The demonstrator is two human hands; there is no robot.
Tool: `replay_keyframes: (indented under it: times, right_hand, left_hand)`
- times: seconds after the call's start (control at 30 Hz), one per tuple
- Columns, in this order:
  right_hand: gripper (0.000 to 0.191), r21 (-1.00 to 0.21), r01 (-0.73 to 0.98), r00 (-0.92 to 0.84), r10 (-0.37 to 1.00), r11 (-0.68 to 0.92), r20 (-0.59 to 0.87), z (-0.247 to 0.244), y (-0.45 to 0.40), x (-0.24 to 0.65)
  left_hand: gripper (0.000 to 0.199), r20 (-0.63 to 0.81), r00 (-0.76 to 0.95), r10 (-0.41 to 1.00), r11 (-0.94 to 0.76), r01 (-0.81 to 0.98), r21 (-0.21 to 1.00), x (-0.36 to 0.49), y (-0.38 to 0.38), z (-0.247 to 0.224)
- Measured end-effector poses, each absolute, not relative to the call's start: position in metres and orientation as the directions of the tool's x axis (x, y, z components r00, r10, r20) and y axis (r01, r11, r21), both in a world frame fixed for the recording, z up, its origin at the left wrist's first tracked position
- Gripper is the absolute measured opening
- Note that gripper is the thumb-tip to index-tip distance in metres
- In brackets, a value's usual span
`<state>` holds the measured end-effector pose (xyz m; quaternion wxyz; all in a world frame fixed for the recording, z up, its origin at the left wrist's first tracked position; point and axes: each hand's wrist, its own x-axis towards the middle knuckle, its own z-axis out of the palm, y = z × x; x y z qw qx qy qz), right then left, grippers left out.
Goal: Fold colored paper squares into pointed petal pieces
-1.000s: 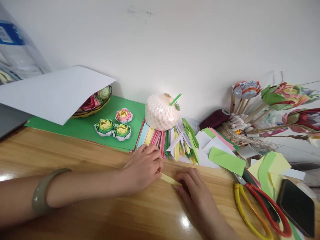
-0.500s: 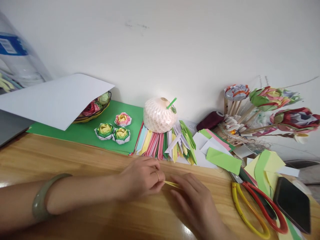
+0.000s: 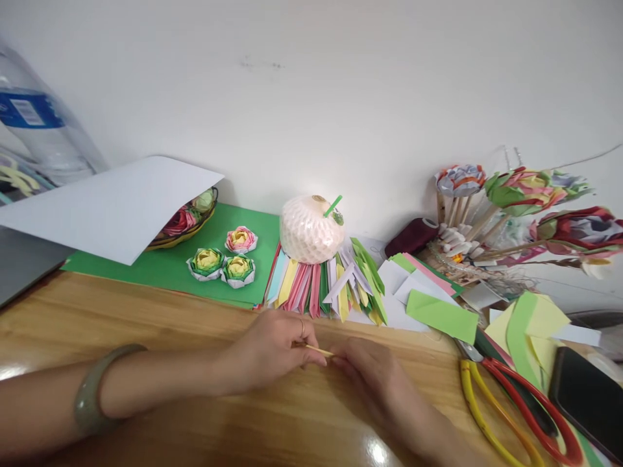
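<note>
A narrow yellow folded paper strip (image 3: 317, 350) spans the small gap between my two hands, above the wooden table. My left hand (image 3: 275, 347), with a ring and a bangle on its wrist, pinches one end of it. At the other end the fingers of my right hand (image 3: 372, 370) are closed on the strip, and their tips are partly hidden. Just beyond the hands lies a fan of folded paper strips (image 3: 304, 285) in pink, white, yellow and green. A round white fruit in foam netting (image 3: 311, 230) sits on their far ends.
Three paper flowers (image 3: 238, 269) lie on green paper (image 3: 146, 269) at left, beside a basket of flowers (image 3: 182, 227) under a white sheet (image 3: 111, 207). Scissors (image 3: 518, 395), a phone (image 3: 588, 395), paper scraps (image 3: 440, 314) and stemmed paper flowers (image 3: 520, 191) are at right.
My right hand's fingers, spread over the strip before, have closed in on its end. The hands are nearer each other, and the view has shifted slightly.
</note>
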<state>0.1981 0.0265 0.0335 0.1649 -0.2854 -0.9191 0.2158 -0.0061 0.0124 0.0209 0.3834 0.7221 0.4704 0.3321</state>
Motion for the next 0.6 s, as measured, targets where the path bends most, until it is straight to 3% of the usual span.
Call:
replay_keyframes:
  times: [0.1, 0.2, 0.3, 0.47, 0.6]
  right_hand:
    - [0.034, -0.525, 0.45, -0.778, 0.605, 0.722, 0.166, 0.038, 0.029, 0.203]
    - [0.036, -0.539, 0.49, -0.738, 0.655, 0.685, 0.162, 0.043, 0.032, 0.208]
    - [0.038, -0.618, 0.517, -0.715, 0.695, 0.593, 0.069, 0.047, 0.034, 0.212]
    - [0.031, -0.802, 0.401, -0.758, 0.652, 0.443, -0.019, 0.049, 0.039, 0.219]
    - [0.032, -0.835, 0.396, -0.759, 0.648, 0.382, -0.064, 0.047, 0.043, 0.225]
  left_hand:
    - [0.015, 0.026, 0.327, 0.944, -0.155, 0.374, 0.915, -0.005, 0.012, 0.023]
    - [0.014, 0.099, 0.369, 0.924, -0.227, 0.324, 0.918, -0.006, 0.011, 0.024]
    - [0.018, 0.158, 0.423, 0.892, -0.306, 0.308, 0.901, -0.008, 0.012, 0.025]
    - [0.023, 0.096, 0.453, 0.886, -0.28, 0.359, 0.89, -0.012, 0.013, 0.028]
    - [0.027, 0.048, 0.458, 0.888, -0.245, 0.382, 0.891, -0.014, 0.013, 0.027]
